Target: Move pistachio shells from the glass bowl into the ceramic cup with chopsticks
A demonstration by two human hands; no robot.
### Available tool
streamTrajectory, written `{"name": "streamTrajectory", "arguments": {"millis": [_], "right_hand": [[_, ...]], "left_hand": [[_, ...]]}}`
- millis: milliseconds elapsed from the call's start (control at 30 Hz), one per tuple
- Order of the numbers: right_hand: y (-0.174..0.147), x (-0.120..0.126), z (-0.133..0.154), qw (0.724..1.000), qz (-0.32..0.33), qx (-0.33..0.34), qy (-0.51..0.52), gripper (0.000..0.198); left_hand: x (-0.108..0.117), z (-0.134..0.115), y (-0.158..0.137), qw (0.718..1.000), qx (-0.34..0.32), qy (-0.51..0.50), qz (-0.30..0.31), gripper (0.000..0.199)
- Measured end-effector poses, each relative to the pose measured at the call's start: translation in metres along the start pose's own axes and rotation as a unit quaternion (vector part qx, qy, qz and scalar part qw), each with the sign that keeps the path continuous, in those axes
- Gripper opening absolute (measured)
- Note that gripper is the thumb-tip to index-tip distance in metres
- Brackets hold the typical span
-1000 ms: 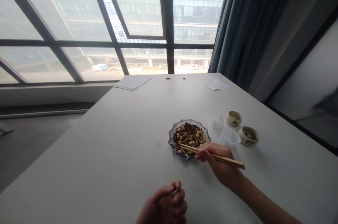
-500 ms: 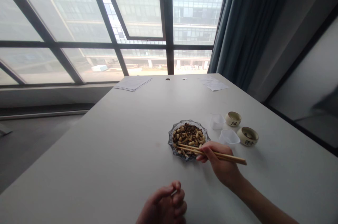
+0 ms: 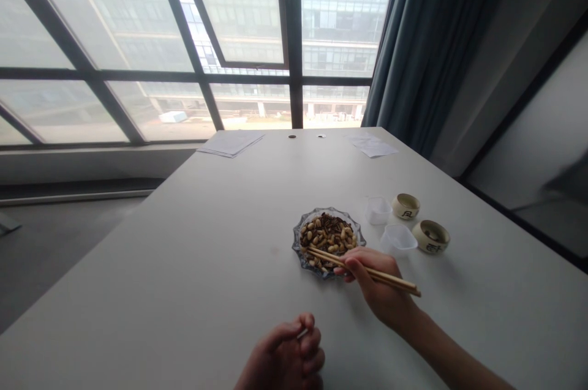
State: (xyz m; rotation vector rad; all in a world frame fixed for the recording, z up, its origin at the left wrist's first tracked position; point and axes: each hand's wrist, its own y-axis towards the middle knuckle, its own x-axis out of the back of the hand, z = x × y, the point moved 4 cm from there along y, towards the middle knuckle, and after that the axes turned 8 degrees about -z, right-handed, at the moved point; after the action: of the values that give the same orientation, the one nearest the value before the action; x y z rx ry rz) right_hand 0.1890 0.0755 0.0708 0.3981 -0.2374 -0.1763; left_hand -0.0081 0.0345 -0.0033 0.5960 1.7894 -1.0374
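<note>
My right hand grips a pair of wooden chopsticks, slanting down to the left. Their tips reach into the left front part of a scalloped glass bowl and lie close together among the contents. Inside are mixed nuts, pale and rounded or curved, along with dark striped seeds. Whether the tips pinch a piece is too small to tell. Nearer the camera, my left hand rests at the table with fingers curled in and thumb against the forefinger, holding nothing visible.
Two clear plastic cups stand right of the bowl, just beyond my right hand. Past them sit two beige ceramic cups with dark characters. Papers lie at the far left of the white table, more sheets at the far right.
My right hand has shifted slightly left, and the rear ends of the chopsticks have dropped lower. The chopsticks have come closer together. My left hand stays nearly still.
</note>
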Motion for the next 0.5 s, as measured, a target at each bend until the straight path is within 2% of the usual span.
{"name": "streamTrajectory", "arguments": {"millis": [500], "right_hand": [[0.006, -0.004, 0.02, 0.995, 0.034, 0.042, -0.081, 0.034]], "left_hand": [[-0.002, 0.0, 0.0, 1.0, -0.011, -0.01, 0.002, 0.017]]}}
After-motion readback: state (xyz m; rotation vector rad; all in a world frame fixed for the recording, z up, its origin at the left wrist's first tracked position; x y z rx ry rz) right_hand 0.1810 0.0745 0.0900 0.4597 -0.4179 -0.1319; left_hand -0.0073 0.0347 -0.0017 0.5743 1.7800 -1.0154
